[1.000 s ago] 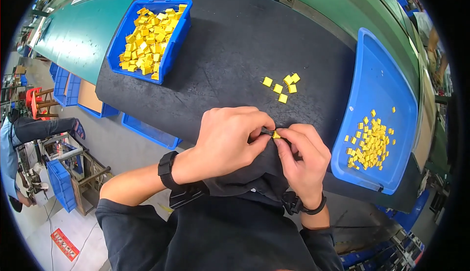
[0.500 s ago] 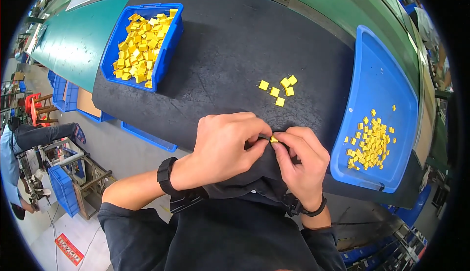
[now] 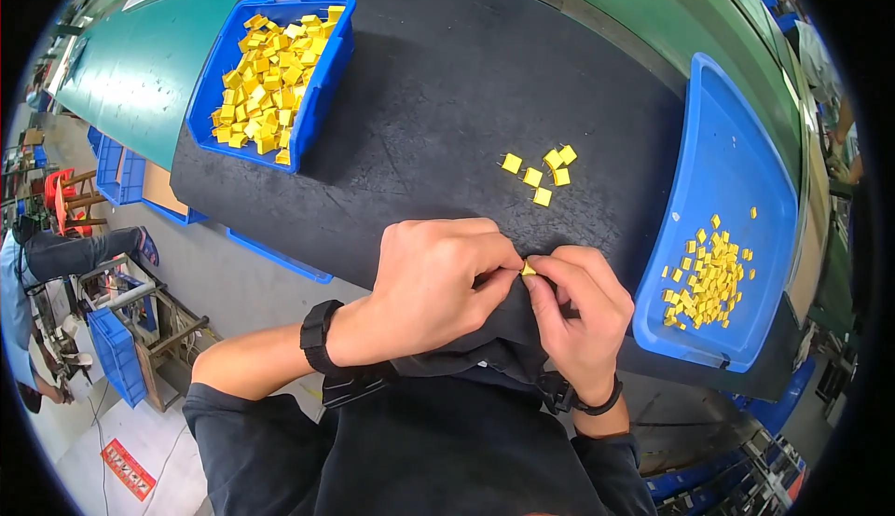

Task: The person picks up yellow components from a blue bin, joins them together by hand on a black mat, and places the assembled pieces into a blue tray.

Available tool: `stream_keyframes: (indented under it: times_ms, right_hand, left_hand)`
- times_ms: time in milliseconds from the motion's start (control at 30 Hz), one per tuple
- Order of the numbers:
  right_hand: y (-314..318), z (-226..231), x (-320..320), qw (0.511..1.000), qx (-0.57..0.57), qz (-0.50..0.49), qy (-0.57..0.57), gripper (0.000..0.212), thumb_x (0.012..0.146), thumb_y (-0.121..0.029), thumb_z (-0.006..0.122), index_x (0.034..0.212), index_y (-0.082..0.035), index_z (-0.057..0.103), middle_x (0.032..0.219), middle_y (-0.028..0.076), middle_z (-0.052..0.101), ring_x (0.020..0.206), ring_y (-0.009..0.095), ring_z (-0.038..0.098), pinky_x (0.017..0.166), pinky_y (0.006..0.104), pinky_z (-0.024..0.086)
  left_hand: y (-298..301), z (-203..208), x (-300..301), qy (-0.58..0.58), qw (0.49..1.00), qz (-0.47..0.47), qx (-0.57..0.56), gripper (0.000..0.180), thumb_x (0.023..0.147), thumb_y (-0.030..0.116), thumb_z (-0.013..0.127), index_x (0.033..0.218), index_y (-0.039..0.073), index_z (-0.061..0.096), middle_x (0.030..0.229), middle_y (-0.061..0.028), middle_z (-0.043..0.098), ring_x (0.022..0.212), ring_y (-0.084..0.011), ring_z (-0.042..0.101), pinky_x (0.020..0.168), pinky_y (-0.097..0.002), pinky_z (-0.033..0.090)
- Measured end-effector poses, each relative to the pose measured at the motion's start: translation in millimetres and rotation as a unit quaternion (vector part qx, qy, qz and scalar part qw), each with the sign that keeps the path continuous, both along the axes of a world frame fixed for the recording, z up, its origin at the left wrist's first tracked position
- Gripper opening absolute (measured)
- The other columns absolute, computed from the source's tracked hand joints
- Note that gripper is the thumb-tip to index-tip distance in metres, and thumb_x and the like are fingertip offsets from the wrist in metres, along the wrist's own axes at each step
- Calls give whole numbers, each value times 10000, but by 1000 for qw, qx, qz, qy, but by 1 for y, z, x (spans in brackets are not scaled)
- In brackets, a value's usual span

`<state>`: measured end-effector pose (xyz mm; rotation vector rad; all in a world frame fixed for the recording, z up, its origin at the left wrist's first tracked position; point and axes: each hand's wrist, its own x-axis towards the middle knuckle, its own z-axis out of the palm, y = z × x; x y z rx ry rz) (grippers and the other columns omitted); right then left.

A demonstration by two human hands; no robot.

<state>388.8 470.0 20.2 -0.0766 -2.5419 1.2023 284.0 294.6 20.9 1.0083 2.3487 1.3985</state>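
Observation:
Between the thumb and index finger of my right hand [image 3: 585,306] is a small yellow box-shaped capacitor [image 3: 528,270]. The fingertips of my left hand [image 3: 447,274] are pinched at its left side, mostly covering that end, so any wire leads there are hidden. Both hands meet just above the black mat's near edge, close to my body. Beyond them on the black mat [image 3: 447,96] lies a loose group of several yellow capacitors [image 3: 532,178], some with thin leads showing.
A deep blue bin [image 3: 322,96] heaped with yellow capacitors stands at the far left. On the right, a shallow blue tray [image 3: 718,152] holds many more. To the left, beyond the table, are a blue crate [image 3: 118,357] and a seated person's leg [image 3: 84,247].
My left fingertips have closed in on the capacitor, covering the dark gap beside it. My right hand keeps its pinch. The whole view has shifted slightly.

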Motion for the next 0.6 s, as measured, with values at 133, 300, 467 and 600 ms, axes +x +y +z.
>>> stream_keyframes:
  times_ms: [133, 300, 467, 600]
  right_hand:
    - [0, 1, 0, 1000, 0, -1, -2, 228, 812, 119, 836, 1010, 23, 777, 963, 84, 709, 652, 116, 582, 570, 251, 454]
    - [-1, 2, 0, 1000, 1, -5, -6, 223, 819, 116, 835, 1014, 23, 777, 959, 81, 707, 651, 107, 567, 570, 248, 446]
    - [-2, 1, 0, 1000, -2, -8, -5, 228, 822, 114, 835, 1023, 23, 778, 961, 78, 706, 653, 100, 550, 569, 246, 436]
    - [-2, 1, 0, 1000, -7, -8, -5, 228, 826, 110, 833, 1028, 23, 777, 964, 75, 706, 653, 96, 537, 564, 244, 424]
  left_hand:
    - [-1, -1, -1, 8, 1000, -7, -3, 87, 801, 29, 840, 870, 76, 818, 736, -62, 703, 608, -234, 685, 533, -338, 486]
    - [-2, 1, -1, 14, 1000, -12, -7, 72, 805, 36, 835, 856, 81, 814, 747, -62, 711, 620, -246, 694, 535, -345, 487]
    - [-1, 0, -1, 8, 1000, -11, -13, 58, 811, 43, 828, 849, 83, 811, 745, -63, 710, 625, -246, 697, 534, -348, 485]
    - [-1, -2, -2, 16, 1000, -8, -7, 60, 811, 42, 823, 853, 84, 812, 743, -63, 710, 623, -251, 697, 541, -350, 489]
